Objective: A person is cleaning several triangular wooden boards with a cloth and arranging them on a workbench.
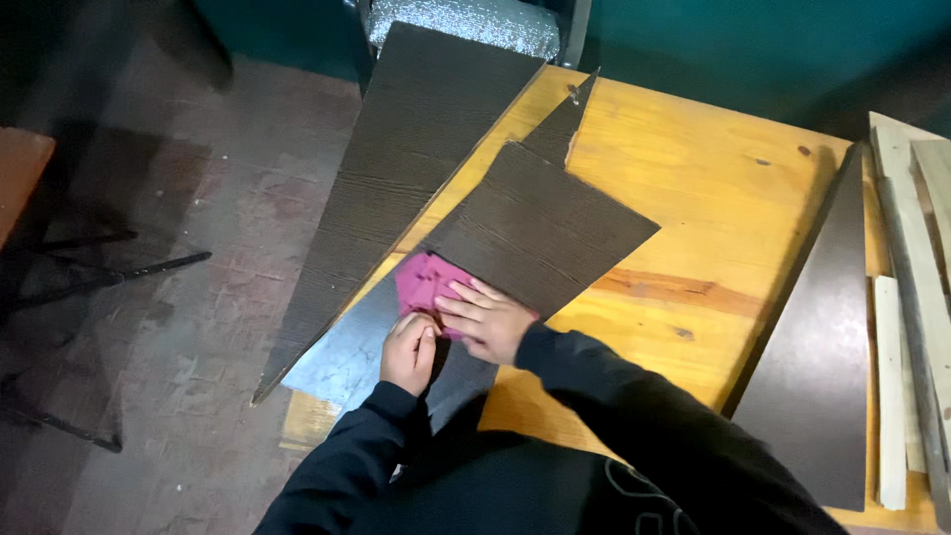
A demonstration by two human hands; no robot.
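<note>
My left hand (409, 349) is curled into a loose fist at the near edge of a pink piece (424, 281), its fingertips pressed together on that edge; whether they truly pinch the pink or only press it, I cannot tell. My right hand (487, 322) lies flat just beside it, fingers spread and pointing left, resting on the same pink piece with no grip closed on anything. The two hands are almost touching.

I take the pink piece as my landmark. It lies on a shiny grey sheet (347, 352), which juts past the near left corner of the yellow wooden surface (713, 208). Directly behind and to the right of the pink piece, and covering its far edge, lies a dark wood-grain square panel (540, 230), turned like a diamond. Behind that panel a narrow dark sliver (563, 124) points away from me. To the left of the pink piece and running far back from it, a long dark wood-grain triangle (396, 168) leans over the surface's left edge, its near tip hanging above the floor (178, 327).

Well to the right of the pink piece, across bare yellow wood, a tall dark triangular panel (822, 357) lies along the right side, and just beyond it pale wooden strips (892, 386) lie side by side. Far behind the pink piece, at the top edge, a silvery quilted pad (466, 22) shows. My black sleeves (614, 406) fill the near foreground.
</note>
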